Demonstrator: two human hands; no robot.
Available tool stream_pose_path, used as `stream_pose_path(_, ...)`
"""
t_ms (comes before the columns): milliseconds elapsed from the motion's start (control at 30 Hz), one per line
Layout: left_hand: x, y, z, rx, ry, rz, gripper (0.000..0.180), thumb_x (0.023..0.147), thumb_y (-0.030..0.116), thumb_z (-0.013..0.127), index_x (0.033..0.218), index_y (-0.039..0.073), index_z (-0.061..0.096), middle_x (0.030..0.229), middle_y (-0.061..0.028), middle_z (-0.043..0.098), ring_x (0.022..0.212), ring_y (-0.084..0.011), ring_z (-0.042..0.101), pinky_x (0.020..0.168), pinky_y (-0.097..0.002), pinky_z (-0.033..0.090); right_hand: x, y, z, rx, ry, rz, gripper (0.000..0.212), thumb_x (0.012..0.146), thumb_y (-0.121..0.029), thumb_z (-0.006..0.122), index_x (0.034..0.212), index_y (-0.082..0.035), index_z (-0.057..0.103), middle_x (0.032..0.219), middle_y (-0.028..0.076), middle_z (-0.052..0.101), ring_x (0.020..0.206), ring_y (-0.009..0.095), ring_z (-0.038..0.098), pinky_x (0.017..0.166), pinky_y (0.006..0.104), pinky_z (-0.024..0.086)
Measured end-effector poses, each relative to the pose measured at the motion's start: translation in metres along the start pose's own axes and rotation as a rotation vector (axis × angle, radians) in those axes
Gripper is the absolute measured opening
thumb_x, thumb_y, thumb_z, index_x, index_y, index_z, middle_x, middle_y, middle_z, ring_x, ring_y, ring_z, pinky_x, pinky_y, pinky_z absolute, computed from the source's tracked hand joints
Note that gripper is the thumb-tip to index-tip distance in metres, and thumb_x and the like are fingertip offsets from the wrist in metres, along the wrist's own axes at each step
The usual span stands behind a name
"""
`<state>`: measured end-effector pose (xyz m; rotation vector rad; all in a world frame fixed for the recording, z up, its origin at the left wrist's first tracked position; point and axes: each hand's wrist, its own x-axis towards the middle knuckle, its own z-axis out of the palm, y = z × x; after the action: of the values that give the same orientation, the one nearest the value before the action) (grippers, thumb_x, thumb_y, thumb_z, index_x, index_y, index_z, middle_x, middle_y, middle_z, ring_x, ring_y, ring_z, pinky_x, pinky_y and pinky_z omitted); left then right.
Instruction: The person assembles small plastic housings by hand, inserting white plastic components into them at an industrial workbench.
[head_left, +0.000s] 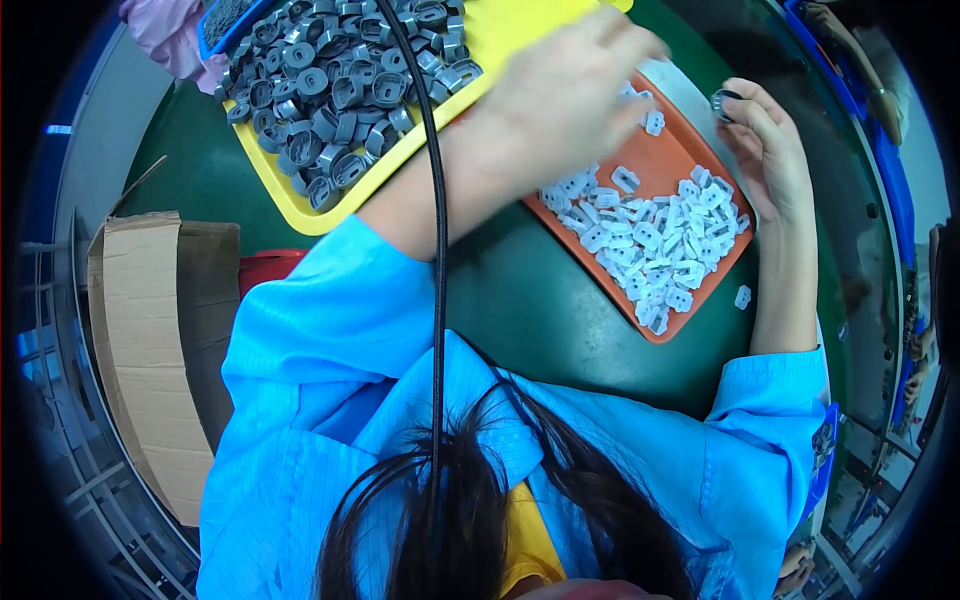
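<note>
Looking down from my head, I see my right hand point(772, 150) beyond the far right side of the orange tray point(662, 165), thumb and fingertips pinched on a dark round part point(724, 105). My left hand point(580, 95) is over the tray's far left corner, fingers partly bent (it's blurred, so I can't tell whether they hold anything). White pieces point(650, 240) are heaped in the tray's near half; one loose white piece point(743, 297) lies just outside, on the green table point(510, 300). Grey parts point(345, 85) fill much of the yellow tray point(515, 30) to my left.
</note>
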<state>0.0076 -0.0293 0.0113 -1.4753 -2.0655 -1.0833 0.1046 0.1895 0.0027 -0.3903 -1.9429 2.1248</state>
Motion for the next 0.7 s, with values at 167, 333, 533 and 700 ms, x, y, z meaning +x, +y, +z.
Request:
stream_pose_path(167, -0.001, -0.054, -0.077, 0.578, -0.421, 0.191, 0.036, 0.077, -0.005, 0.056, 0.111, 0.006, 0.062, 0.115, -0.0122, 0.058, 0.108, -0.0302, 0.056, 0.092, -0.036, 0.047, 0.021, 0.015, -0.057, -0.502, 0.302, 0.006, 0.022, 0.079, -0.017, 0.067, 0.098, -0.006, 0.065, 0.086, 0.002, 0.063, 0.081, 0.01, 0.056, 0.076, 0.0242, 0.045)
stream_pose_path(333, -0.007, -0.101, -0.107, 0.287, -0.584, 0.157, 0.03, 0.078, -0.005, 0.057, 0.105, 0.004, 0.064, 0.116, -0.0109, 0.059, 0.112, -0.0303, 0.054, 0.097, -0.037, 0.044, 0.021, 0.02, -0.047, -1.185, 0.517, -0.522, 0.026, 0.081, -0.02, 0.066, 0.103, -0.006, 0.065, 0.087, 0.006, 0.065, 0.086, 0.014, 0.06, 0.08, 0.0277, 0.047)
stream_pose_path(533, 0.019, -0.095, -0.072, 0.194, -0.434, 0.17, 0.015, 0.073, 0.012, 0.07, 0.075, 0.002, 0.058, 0.079, -0.0122, 0.059, 0.08, -0.0298, 0.058, 0.072, -0.0365, 0.047, -0.03, -0.023, 0.049, -0.917, -0.305, -0.307, 0.012, 0.08, -0.006, 0.064, 0.09, -0.002, 0.068, 0.087, 0.011, 0.065, 0.082, 0.022, 0.063, 0.074, 0.0319, 0.051)
stream_pose_path(700, 0.026, -0.079, -0.056, 0.137, -0.348, -0.025, 0.023, 0.074, 0.017, 0.072, 0.07, 0.002, 0.054, 0.069, -0.0129, 0.058, 0.066, -0.0305, 0.058, 0.061, -0.0367, 0.047, -0.037, -0.01, 0.048, -1.013, -0.494, -0.468, 0.017, 0.077, -0.002, 0.066, 0.094, -0.002, 0.069, 0.095, 0.011, 0.063, 0.091, 0.026, 0.061, 0.079, 0.036, 0.05)
